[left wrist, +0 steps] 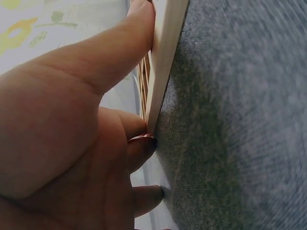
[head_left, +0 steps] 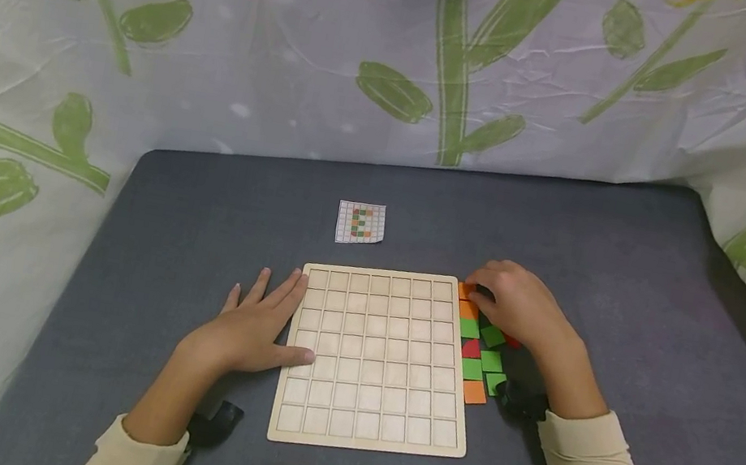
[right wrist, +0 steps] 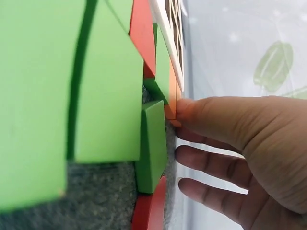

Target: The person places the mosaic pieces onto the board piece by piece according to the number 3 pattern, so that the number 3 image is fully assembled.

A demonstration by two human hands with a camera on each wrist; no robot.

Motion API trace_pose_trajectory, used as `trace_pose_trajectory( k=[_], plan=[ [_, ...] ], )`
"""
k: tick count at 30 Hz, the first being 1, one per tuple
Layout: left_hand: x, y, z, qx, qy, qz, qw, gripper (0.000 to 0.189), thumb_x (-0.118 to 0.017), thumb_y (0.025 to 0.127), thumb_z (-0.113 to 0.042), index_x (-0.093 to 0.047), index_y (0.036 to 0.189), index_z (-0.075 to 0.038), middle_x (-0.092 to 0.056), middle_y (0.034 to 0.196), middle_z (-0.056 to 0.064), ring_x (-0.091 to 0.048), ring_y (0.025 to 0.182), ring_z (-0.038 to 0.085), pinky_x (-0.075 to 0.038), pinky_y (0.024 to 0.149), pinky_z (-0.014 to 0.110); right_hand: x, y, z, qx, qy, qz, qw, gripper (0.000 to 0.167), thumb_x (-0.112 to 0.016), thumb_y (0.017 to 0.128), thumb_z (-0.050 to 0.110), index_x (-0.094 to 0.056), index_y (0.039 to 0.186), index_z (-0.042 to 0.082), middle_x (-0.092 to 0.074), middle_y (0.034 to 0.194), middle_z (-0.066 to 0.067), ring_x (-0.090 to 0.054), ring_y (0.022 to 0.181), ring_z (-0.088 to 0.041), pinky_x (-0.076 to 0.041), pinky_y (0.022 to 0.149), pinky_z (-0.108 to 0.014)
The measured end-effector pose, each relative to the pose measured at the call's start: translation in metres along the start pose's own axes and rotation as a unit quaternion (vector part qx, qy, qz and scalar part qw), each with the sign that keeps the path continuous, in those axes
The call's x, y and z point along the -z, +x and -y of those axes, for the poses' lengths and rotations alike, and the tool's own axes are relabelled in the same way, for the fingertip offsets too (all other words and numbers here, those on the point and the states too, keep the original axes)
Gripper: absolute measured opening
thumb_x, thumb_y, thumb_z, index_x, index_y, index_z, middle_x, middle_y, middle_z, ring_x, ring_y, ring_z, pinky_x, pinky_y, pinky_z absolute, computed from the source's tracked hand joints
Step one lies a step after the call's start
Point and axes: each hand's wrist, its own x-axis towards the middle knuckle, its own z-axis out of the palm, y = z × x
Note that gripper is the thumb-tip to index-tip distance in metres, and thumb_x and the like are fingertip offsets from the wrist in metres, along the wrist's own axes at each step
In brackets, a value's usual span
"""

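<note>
A wooden grid board (head_left: 381,359) with bare square cells lies on the dark table. My left hand (head_left: 250,334) rests at its left side, fingers spread along the edge and thumb lying over the frame; the left wrist view shows the thumb (left wrist: 115,50) on top of the rim. At the board's far right corner my right hand (head_left: 517,299) pinches an orange tile (head_left: 464,290) between thumb and fingers. In the right wrist view the thumb (right wrist: 206,112) overlaps the end of the orange tiles, partly hiding them. Another orange tile (head_left: 468,310) lies just nearer.
Green tiles (head_left: 492,361), a red rounded tile (head_left: 471,348), a red piece (head_left: 513,341) partly under the right hand, and an orange tile (head_left: 475,393) lie along the board's right edge. Beyond the board lies a small paper card (head_left: 360,224) printed with a coloured grid pattern.
</note>
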Motion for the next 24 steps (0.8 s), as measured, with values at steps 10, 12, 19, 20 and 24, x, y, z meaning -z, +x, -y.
trace_pose_trajectory(
  k=[10, 12, 19, 20, 24],
  plan=[
    [0.0017, -0.0014, -0.0018, 0.002, 0.0, -0.004, 1.0, 0.11, -0.072, 0.085, -0.059, -0.01, 0.162, -0.01, -0.007, 0.167, 0.011, 0.003, 0.149, 0.046, 0.002, 0.11, 0.071, 0.0047, -0.0025, -0.0009, -0.013, 0.003, 0.027, 0.9995, 0.021, -0.078, 0.084, 0.0, -0.074, 0.104, -0.003, -0.065, 0.104, -0.014, -0.061, 0.098, -0.034, -0.052, 0.083, -0.046],
    [0.0018, -0.0016, -0.0019, 0.001, -0.001, -0.004, 1.0, 0.11, -0.071, 0.086, -0.059, -0.01, 0.162, -0.01, -0.007, 0.167, 0.011, 0.003, 0.149, 0.046, 0.002, 0.11, 0.071, 0.0049, -0.0029, -0.0012, -0.016, 0.002, 0.026, 0.9995, 0.021, -0.079, 0.084, 0.001, -0.074, 0.104, -0.003, -0.065, 0.103, -0.013, -0.061, 0.097, -0.033, -0.052, 0.083, -0.046],
    [0.0008, -0.0015, -0.001, 0.001, -0.002, -0.006, 1.0, 0.11, -0.071, 0.086, -0.058, -0.009, 0.162, -0.01, -0.007, 0.167, 0.011, 0.004, 0.149, 0.046, 0.004, 0.11, 0.071, 0.0049, -0.0031, -0.0025, -0.016, -0.004, 0.024, 0.9996, 0.014, -0.074, 0.084, 0.003, -0.074, 0.097, -0.001, -0.064, 0.097, -0.011, -0.059, 0.09, -0.03, -0.052, 0.077, -0.044],
    [0.0006, -0.0015, -0.0008, 0.001, -0.003, -0.007, 1.0, 0.109, -0.071, 0.086, -0.058, -0.009, 0.162, -0.01, -0.006, 0.167, 0.011, 0.004, 0.149, 0.046, 0.004, 0.11, 0.071, 0.0055, -0.0032, -0.0028, -0.021, -0.003, 0.026, 0.9994, 0.014, -0.073, 0.084, 0.004, -0.073, 0.097, 0.0, -0.064, 0.097, -0.01, -0.058, 0.089, -0.029, -0.051, 0.076, -0.044],
    [0.0003, -0.0019, -0.0001, 0.0, -0.005, -0.005, 1.0, 0.109, -0.071, 0.087, -0.057, -0.009, 0.162, -0.01, -0.005, 0.167, 0.011, 0.005, 0.149, 0.045, 0.004, 0.11, 0.071, 0.0084, -0.004, -0.0027, -0.036, 0.003, 0.035, 0.9987, 0.015, -0.073, 0.084, 0.006, -0.073, 0.098, 0.001, -0.063, 0.096, -0.009, -0.057, 0.087, -0.027, -0.051, 0.076, -0.044]
  ],
)
